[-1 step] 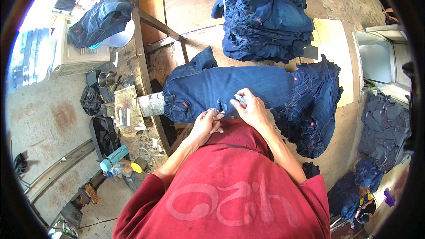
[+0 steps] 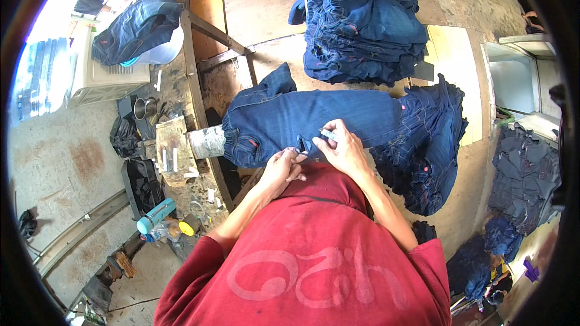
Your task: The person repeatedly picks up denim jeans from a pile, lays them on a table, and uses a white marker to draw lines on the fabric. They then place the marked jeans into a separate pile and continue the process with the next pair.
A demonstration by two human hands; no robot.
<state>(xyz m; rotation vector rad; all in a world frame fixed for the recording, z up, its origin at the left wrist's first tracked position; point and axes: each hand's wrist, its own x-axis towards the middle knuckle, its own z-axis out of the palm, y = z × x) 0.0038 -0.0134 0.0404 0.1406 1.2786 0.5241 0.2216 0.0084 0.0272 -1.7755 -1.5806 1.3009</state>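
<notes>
Head: denim garment [image 2: 344, 111] over wooden boards [image 2: 457, 72]

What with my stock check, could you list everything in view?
Jeans pile: one, blue, top centre
Jeans: several, blue, middle, upper left
Clothes: many, dark, far right
Box: one, white, upper left
Cup: one, silver, left
Bottle: one, light blue, lower left
Lid: one, yellow, beside bottle
Board: one, tan, left
Strips: two, white, on board
Small piece: one, blue, at left hand
Small thing: one, pale, in right hand
Shirt: one, red, bottom centre
Hands: two, bare, centre
</notes>
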